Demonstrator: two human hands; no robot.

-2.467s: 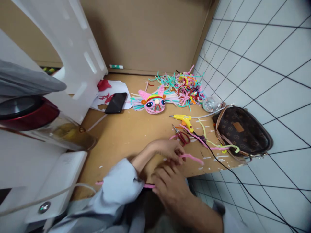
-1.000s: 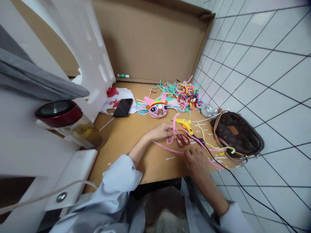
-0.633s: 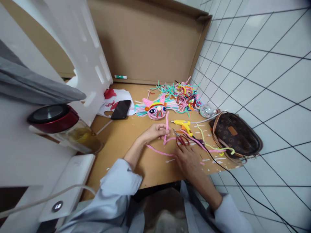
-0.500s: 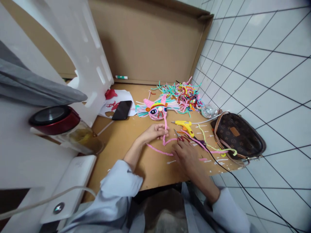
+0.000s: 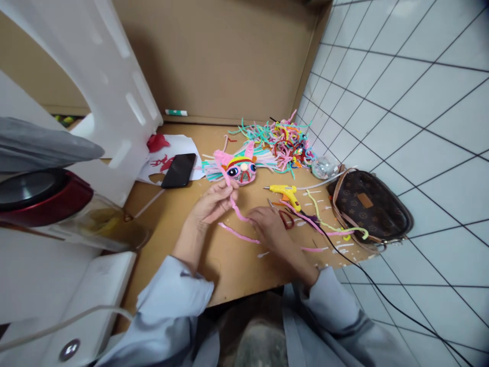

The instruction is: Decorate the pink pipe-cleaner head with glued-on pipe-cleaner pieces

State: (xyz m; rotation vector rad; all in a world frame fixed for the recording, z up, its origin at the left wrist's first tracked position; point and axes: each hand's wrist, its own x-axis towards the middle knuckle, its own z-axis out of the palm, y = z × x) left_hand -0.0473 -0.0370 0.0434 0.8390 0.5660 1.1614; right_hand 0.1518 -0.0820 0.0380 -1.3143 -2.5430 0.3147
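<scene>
My left hand (image 5: 217,200) is closed, thumb and fingertips pinching a bent pink pipe cleaner (image 5: 237,210) above the table. The upper end of this pipe cleaner stands up in front of a small animal head (image 5: 244,172) with big eyes, pink ears and a yellow band. At its lower end, the fingers of my right hand (image 5: 267,224) close on it. Just right of that hand lies a pointed metal tool with red handles (image 5: 287,219). Another pink pipe cleaner (image 5: 240,233) rests on the table below my hands.
A yellow glue gun (image 5: 284,195) with a black cord lies at right, beside a yellow-green pipe cleaner (image 5: 317,211) and a brown handbag (image 5: 372,206). Tangled pipe cleaners (image 5: 284,142) heap at the back. On the left are a phone (image 5: 179,171) and a glass jug (image 5: 110,219).
My right hand has moved left, away from the red-handled tool, onto the pink pipe cleaner. My left hand has lifted and shifted left with that pipe cleaner. The camera view has shifted too.
</scene>
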